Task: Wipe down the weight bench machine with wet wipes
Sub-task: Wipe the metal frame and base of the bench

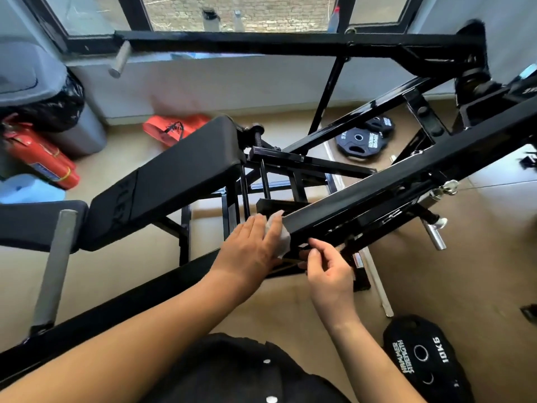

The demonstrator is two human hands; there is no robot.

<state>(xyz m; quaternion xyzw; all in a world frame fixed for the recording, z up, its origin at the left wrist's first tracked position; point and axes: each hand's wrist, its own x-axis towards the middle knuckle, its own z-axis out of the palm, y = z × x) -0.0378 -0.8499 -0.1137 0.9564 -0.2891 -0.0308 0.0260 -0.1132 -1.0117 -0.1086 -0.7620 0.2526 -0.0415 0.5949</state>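
The weight bench machine fills the view: a black padded backrest (174, 175) at centre left and a black square steel arm (377, 187) running from centre to upper right. My left hand (252, 248) presses a white wet wipe (280, 237) flat against the near end of that arm, fingers straight. Just right of it, my right hand (328, 269) has its fingers curled at the underside of the arm's end; whether it grips the frame or an edge of the wipe is hidden.
A 10 kg plate (424, 359) lies on the floor at lower right, with more plates (363, 139) behind the machine. A grey bin with a black bag (43, 94), red fire extinguishers (40, 158) and an orange bag (171, 129) stand at left. Chrome pegs (434, 237) stick out.
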